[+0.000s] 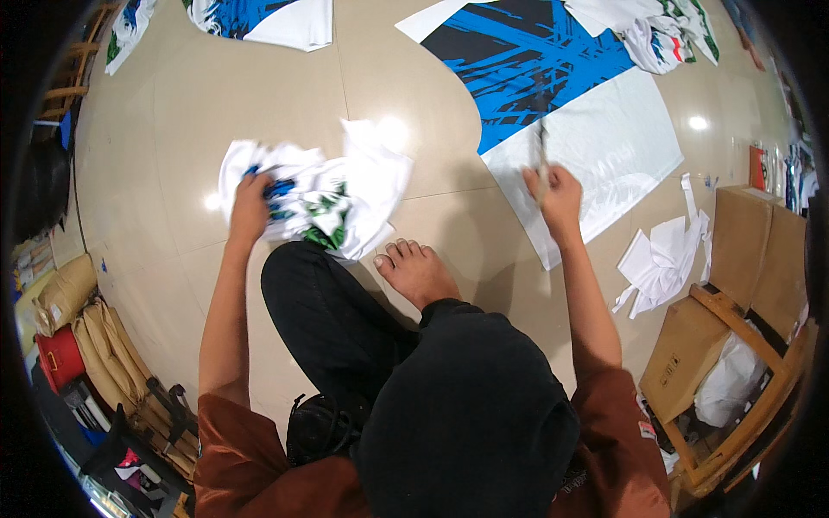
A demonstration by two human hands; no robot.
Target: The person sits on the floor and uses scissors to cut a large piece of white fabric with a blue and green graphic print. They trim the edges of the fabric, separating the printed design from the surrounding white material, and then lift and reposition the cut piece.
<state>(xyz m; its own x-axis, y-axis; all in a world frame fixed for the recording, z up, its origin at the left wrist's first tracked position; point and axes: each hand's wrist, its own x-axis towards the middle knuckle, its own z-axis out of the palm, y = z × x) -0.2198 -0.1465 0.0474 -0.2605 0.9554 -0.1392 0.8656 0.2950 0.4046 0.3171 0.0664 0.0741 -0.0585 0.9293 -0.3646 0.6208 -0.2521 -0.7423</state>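
"White cloth, printed blue and green: where is it being kept?"

"On the floor (371, 363), ahead and to the left. The bunched cloth (371, 177) is being gripped near its left end by the left hand (250, 207), fingers curled in; most of the heap is being left to the right of that grip, towards the bare foot (419, 272)."

"And the right hand (557, 194)?"

"It is being held closed around a thin dark tool (542, 142), probably scissors; the outline is being blurred. Whether its blades are being kept apart cannot be told."

"How is the tool being aimed?"

"Nearly straight away from the body. It is being held over the pale sheet (617, 147), whose long axis is being seen slanting from near left to far right, so the sheet is being crossed at an angle. Contact cannot be judged."

"Which hand is nearer the heap?"

"The left, already on it. The right is being kept well apart, with bare floor being seen between heap and sheet. The key relation, in judgement: cloth and tool are being held on opposite sides, the heap lying leftward of the tool."
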